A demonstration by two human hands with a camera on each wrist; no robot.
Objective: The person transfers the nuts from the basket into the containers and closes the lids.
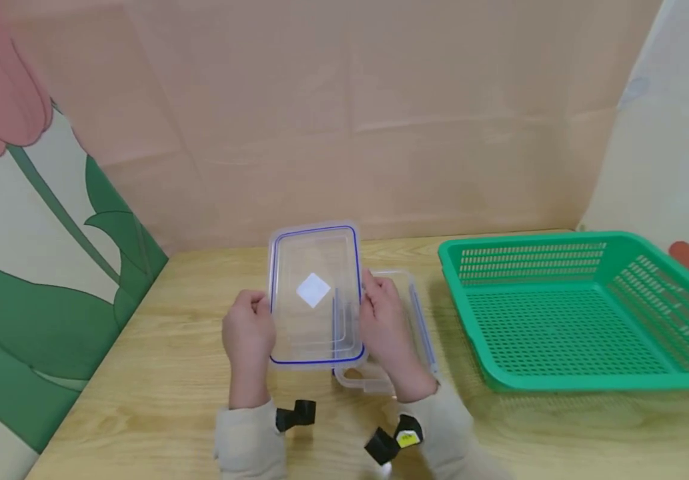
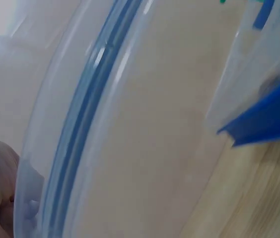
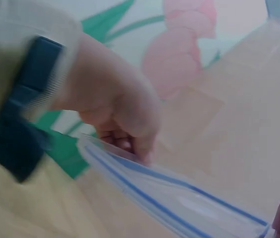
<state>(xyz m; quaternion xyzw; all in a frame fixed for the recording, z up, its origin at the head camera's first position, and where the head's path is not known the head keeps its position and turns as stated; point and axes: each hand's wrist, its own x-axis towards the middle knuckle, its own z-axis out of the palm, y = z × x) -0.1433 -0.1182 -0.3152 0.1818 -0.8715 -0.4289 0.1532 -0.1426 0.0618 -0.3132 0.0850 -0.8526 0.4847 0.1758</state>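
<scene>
A clear plastic lid (image 1: 296, 327) with a blue seal line and a white diamond-shaped sticker (image 1: 313, 290) is tilted up between the two hands. My left hand (image 1: 248, 330) pinches its left edge; in the right wrist view that left hand (image 3: 122, 106) shows curled fingers at the rim. On the opposite edge my right hand (image 1: 385, 323) grips the lid, thumb side up. Below and behind the right hand lies a clear food container (image 1: 404, 283) with blue-edged sides, partly hidden by lid and hand. Close up in the left wrist view, the lid's blue seal (image 2: 83, 116) curves past.
To the right, a green plastic basket (image 1: 470, 333) with slotted walls stands on the wooden table (image 1: 158, 360). A beige cloth (image 1: 344, 133) hangs behind the table. On the left is a wall panel (image 1: 38, 280) with a painted flower.
</scene>
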